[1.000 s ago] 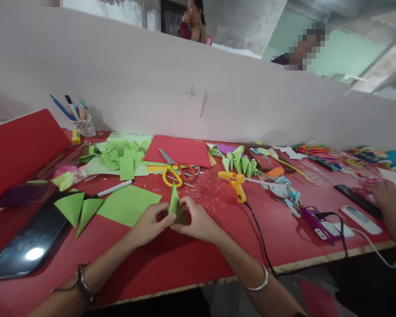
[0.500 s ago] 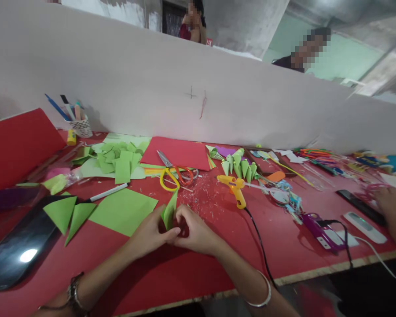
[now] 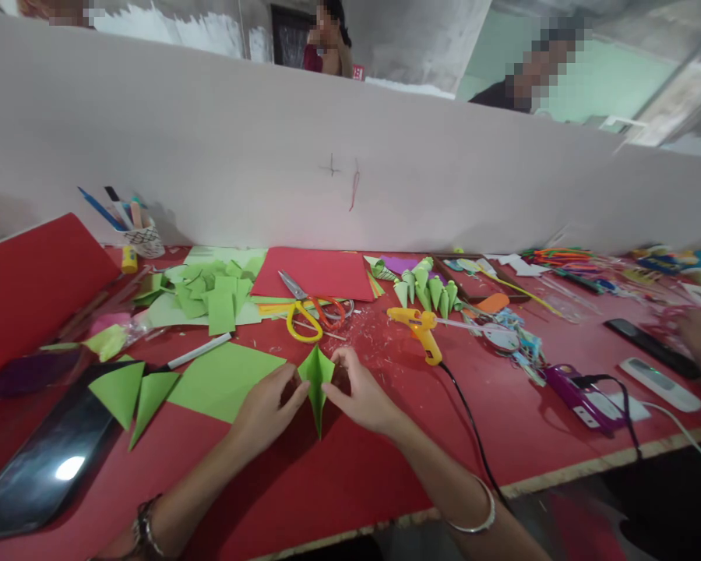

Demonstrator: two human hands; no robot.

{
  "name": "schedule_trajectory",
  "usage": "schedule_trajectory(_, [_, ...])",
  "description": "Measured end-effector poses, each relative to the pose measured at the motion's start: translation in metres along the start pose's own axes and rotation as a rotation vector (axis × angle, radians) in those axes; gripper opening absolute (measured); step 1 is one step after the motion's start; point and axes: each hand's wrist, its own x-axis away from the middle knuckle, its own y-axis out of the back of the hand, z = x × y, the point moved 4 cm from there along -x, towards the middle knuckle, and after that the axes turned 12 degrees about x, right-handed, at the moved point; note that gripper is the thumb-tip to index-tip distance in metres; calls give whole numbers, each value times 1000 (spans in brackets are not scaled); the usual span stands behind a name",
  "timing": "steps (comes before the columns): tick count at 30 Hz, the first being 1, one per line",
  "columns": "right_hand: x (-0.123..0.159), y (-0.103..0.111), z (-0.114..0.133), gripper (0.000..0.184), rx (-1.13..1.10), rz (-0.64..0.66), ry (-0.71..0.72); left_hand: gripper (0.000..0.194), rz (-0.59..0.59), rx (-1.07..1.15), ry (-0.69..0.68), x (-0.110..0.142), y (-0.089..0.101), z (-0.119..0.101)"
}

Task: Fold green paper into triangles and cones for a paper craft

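Green paper piece (image 3: 317, 378) up between both hands, above the table (image 3: 327, 483), near the middle of its front edge. Left hand (image 3: 274, 397) pinches one flank, thumb to fingers; right hand (image 3: 362, 393) grips the other likewise. Work looks partway: central crease made, the halves spread rather than pressed shut. Two folded green pieces (image 3: 117, 393) lie by the black panel (image 3: 47, 460) toward the left edge; small green cones (image 3: 424, 288) sit near the back edge. Green sheet (image 3: 227, 382) remains flat, unfolded. Held piece: kite-like, pointed; whether its lower tip touches the table, can't tell.
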Motion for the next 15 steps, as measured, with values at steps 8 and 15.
schedule_trajectory(8, [-4,12,-6,31,221,-5,50,37,-60,28,-23,0,9,9])
schedule_trajectory(15, [-4,20,-9,23,210,-69,-27,26,-149,249,-10,-7,34,9])
